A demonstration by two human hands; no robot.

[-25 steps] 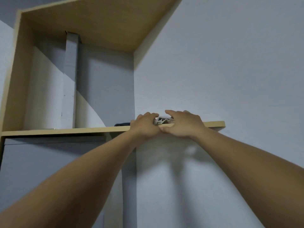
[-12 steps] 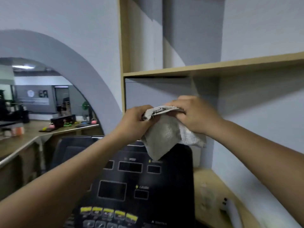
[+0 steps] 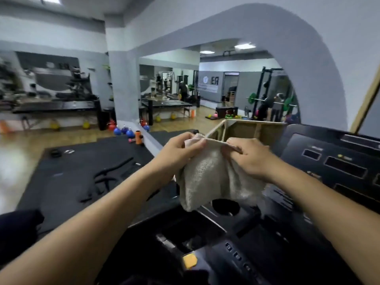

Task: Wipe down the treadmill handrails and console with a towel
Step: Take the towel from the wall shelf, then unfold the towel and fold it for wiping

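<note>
Pale towel [image 3: 207,177] held up in the air above the black treadmill console [image 3: 333,167], touching none of it. Left hand [image 3: 181,153] gripping the towel's top edge at its left corner, fingers curled round the cloth. Right hand [image 3: 248,157] pinching the same edge at the right, thumb and fingers closed on the hem. Cloth hanging down between and below the two hands in loose folds, lowest corner just over a round cup recess [image 3: 225,206] in the console tray. Display windows up the console's slanted face at right; row of small buttons [image 3: 236,256] and an orange-yellow tab [image 3: 190,261] nearer the bottom. Behind, blurred: gym floor with black mats [image 3: 82,167], coloured kettlebells [image 3: 121,130], a barbell rack [image 3: 269,99].
</note>
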